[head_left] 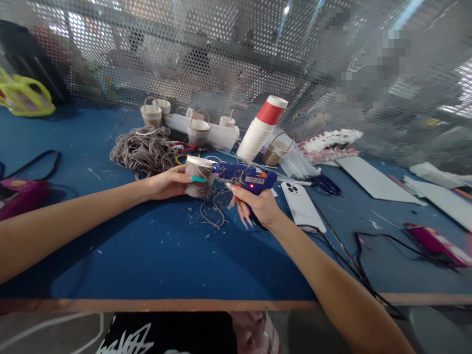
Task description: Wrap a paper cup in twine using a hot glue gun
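My left hand [173,182] grips a paper cup [199,189] wrapped in grey-brown cord, its white rim uppermost. A blue glue gun [236,172] with a lit red light is in my right hand [258,204], whose fingers close around the handle. The nozzle points left and meets the cup's side near the rim; whether it touches cannot be made out. From the cup a loose length of cord [217,223] trails onto the table. Behind my left hand lies a heap of grey cord [145,150].
Several cord-wrapped cups with handles [151,115] stand at the back, near a tilted stack of paper cups [258,132]. A white phone [300,204] and black cables [359,265] lie to the right. Beyond the blue table [155,265] rises a perforated metal screen [221,64].
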Available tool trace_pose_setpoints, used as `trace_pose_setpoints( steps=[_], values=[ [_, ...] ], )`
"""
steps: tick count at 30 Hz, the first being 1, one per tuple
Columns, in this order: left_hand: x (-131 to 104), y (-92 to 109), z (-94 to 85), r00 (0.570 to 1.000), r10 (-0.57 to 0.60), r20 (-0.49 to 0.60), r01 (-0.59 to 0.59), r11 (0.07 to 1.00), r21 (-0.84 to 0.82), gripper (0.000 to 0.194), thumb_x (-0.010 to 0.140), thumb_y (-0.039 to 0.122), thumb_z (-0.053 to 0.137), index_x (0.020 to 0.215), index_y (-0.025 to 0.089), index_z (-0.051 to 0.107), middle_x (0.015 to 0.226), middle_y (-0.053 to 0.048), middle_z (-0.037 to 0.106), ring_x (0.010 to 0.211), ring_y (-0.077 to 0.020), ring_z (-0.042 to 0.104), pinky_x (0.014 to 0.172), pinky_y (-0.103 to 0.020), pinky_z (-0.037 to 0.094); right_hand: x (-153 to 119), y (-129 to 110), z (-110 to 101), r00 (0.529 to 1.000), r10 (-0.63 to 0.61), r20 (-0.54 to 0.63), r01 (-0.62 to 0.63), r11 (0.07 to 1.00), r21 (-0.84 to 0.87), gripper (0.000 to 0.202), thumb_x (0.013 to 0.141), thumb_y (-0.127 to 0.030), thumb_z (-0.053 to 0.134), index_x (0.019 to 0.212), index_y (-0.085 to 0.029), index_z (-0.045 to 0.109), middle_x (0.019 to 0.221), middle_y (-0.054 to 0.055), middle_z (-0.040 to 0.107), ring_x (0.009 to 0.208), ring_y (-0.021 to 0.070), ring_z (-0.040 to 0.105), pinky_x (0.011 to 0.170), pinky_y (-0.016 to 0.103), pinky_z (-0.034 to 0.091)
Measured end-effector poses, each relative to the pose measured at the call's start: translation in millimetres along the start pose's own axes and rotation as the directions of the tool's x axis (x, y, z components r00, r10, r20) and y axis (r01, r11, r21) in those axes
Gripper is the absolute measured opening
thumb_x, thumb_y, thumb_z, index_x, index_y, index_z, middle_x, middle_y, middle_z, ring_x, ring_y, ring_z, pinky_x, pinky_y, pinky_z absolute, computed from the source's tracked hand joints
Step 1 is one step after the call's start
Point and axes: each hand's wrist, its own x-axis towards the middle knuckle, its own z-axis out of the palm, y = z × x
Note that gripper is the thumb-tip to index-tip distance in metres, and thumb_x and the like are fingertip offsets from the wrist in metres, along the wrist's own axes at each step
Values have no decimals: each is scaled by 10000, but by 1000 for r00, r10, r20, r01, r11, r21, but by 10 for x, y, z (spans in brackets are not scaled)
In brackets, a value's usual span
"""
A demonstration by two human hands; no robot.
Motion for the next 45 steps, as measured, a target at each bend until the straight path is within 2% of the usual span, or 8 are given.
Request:
trace_pose_setpoints(
  steps=[12, 20, 31, 36, 45],
  values=[
    [-9, 20, 9, 1000, -19, 16, 20, 999, -41, 434, 726, 241, 775, 1148, 164, 710, 1118, -92, 756, 1041, -249, 688, 1024, -415, 483, -5, -31, 2, 1000, -8, 0, 8, 1000, 18, 505, 784, -475, 687, 380, -240, 496, 298, -29, 423, 254, 103, 423, 333, 301, 436],
    [-9, 33, -1, 998, -17, 63, 21, 998, -56, 463, 735, 234, 731, 1190, 154, 696, 1140, -94, 750, 1068, -264, 681, 1040, -439, 472, -5, -30, -10, 1000, -15, -1, 15, 1000, -9, 546, 817, -494, 677, 381, -233, 479, 308, -25, 421, 281, 105, 450, 423, 325, 491],
    [-14, 21, -80, 995, 4, 102, 7, 994, -113, 476, 725, 225, 674, 1192, 138, 694, 1145, -108, 757, 1081, -289, 684, 1000, -441, 489, 1, -43, -17, 1000, -5, 7, 5, 1000, 15, 534, 757, -541, 714, 380, -232, 496, 291, -37, 426, 253, 111, 464, 384, 312, 467],
    [-9, 31, -70, 990, 24, 136, -7, 992, -128, 482, 722, 248, 676, 1191, 137, 701, 1138, -99, 762, 1078, -286, 690, 992, -437, 495, 9, -30, -15, 1000, 4, -10, -4, 999, 33, 506, 752, -515, 726, 393, -227, 515, 288, -41, 423, 249, 108, 455, 337, 292, 425],
    [6, 50, -34, 986, 28, 165, -9, 993, -117, 524, 692, 262, 660, 1201, 141, 702, 1133, -95, 761, 1068, -278, 691, 1019, -445, 478, -9, -40, -15, 1000, -5, -11, 6, 1000, 15, 525, 777, -498, 711, 378, -229, 500, 291, -40, 425, 260, 102, 460, 364, 287, 448]
  ],
)
